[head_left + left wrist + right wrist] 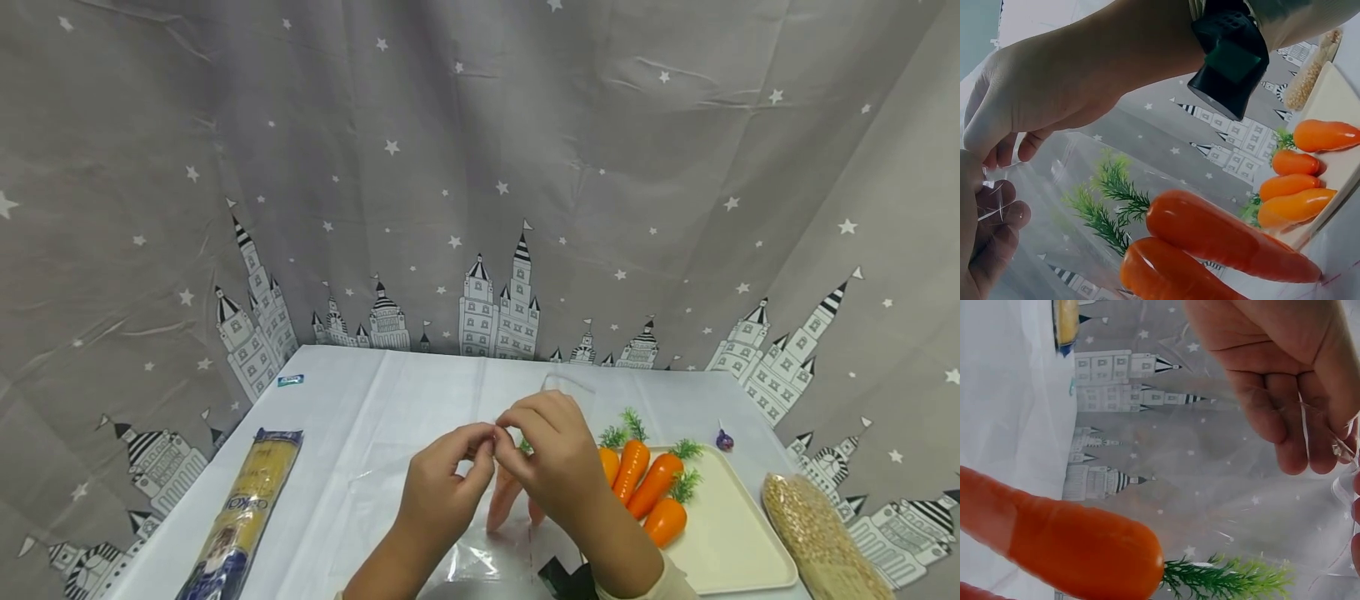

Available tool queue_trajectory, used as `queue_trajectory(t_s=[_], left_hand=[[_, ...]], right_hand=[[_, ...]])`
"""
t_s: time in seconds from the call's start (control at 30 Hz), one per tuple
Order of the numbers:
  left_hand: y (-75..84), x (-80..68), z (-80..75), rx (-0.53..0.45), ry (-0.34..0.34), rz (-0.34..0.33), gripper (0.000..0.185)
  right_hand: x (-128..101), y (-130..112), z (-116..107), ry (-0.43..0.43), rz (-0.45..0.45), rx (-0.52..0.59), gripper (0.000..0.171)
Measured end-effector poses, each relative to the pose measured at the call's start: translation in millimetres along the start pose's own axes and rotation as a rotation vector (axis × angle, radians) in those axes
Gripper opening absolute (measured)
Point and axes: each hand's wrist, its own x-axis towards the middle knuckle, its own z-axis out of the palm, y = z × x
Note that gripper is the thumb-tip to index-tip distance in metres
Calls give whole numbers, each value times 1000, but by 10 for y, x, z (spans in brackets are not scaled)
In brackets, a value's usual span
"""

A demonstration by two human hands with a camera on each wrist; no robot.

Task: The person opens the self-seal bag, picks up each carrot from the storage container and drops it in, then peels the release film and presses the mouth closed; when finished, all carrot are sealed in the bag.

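Note:
Both hands meet above the white table (390,400) in the head view. My left hand (480,446) and my right hand (510,440) each pinch the top edge of a clear plastic bag (480,554) that hangs between them. Two orange toy carrots (504,502) with green tops lie inside the bag. The left wrist view shows these carrots (1222,240) close up through the film, with my left fingers (991,219) on the bag's edge and my right hand (1072,81) above. In the right wrist view one bagged carrot (1079,550) fills the lower left, and the left hand's fingers (1279,406) curl on the film.
A cream tray (738,537) to the right holds several more carrots (652,487). A long yellow pasta packet (247,508) lies at the left. A bag of grains (817,537) sits at the right edge, a small purple object (724,439) behind the tray. A starry grey curtain (480,167) backs the table.

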Motion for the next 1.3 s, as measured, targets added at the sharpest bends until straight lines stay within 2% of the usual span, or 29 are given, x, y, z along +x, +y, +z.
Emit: queue_trajectory(t_s=[0.2,0.3,0.43,0.6,0.7,0.9,1.13,1.3], left_hand=[[7,-3,-5,9,-2,1,25],[24,-5,-10,8,-10,-1,24],[46,-5,-18,12,-25,1,24],[63,2,-27,13,-44,-8,23],[68,5,-27,-1,-46,-14,23],[63,2,-16,-23,-7,-21,24],[49,-13,-14,-12,25,-34,21],[49,-22,-17,-11,43,-57,21]], right_hand=[[-16,-4,-5,-28,49,34,5],[-45,-7,0,-40,100,69,2],[-85,-10,2,-48,177,130,8],[-100,-1,-2,-4,247,190,10],[-93,-6,-18,15,319,219,12],[-91,-20,-61,26,502,308,14],[-106,15,-80,101,597,513,11],[-124,35,-139,109,682,516,4]])
